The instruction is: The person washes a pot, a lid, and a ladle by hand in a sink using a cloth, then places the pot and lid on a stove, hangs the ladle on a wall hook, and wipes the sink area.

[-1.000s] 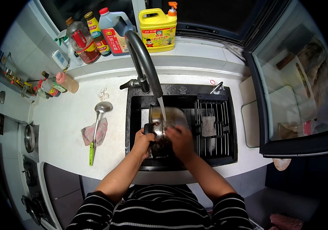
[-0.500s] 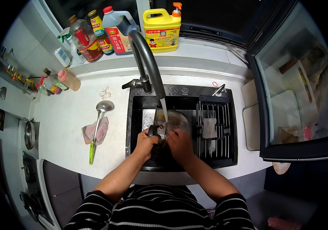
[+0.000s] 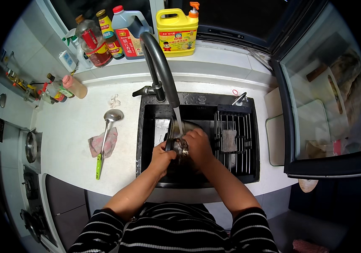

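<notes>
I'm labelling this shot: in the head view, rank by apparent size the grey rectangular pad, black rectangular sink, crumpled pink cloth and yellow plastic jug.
1. Black rectangular sink
2. Yellow plastic jug
3. Crumpled pink cloth, partly covered
4. Grey rectangular pad

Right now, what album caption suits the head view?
In a black sink, left hand grips the black handle of a metal pot, right hand touching the pot under running water.

Soft light whitens the counter point(image 3: 62, 130), the window point(image 3: 239, 19) is dark, outer edges bow
</notes>
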`<state>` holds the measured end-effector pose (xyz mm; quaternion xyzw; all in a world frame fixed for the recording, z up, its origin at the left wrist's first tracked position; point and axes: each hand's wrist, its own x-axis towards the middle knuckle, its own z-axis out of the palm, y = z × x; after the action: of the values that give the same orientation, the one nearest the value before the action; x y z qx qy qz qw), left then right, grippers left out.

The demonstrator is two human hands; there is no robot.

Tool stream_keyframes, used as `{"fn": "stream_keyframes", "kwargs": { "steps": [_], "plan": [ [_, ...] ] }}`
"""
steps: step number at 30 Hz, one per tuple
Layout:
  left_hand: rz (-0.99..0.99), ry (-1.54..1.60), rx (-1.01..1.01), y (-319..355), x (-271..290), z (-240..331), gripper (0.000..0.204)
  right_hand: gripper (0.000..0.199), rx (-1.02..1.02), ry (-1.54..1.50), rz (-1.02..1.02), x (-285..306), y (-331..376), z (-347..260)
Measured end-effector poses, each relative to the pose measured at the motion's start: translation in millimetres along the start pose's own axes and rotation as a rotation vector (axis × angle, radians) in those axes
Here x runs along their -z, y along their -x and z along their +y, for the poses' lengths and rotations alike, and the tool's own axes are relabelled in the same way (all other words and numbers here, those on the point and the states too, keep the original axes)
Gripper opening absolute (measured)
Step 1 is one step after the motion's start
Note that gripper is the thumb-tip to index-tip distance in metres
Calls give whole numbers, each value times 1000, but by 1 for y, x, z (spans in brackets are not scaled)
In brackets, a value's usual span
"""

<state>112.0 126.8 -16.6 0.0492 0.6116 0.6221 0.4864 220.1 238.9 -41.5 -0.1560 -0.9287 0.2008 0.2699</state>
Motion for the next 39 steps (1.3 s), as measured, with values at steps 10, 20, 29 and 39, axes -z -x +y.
{"fn": "stream_keyframes", "kwargs": {
  "steps": [10,20,29,39],
  "plan": [
    [2,36,-36,-6,5,6,31,17,-64,-130,112,2,-10,-11],
    [85,146,105,-24,18,9,18,13,23,6,167,-23,19,-16],
    [112,189,119,-17,4,20,20,14,-107,65,138,-19,21,4],
    [44,339,224,-44,6,20,39,23,-109,-2,226,-23,15,-31]
  ]
}}
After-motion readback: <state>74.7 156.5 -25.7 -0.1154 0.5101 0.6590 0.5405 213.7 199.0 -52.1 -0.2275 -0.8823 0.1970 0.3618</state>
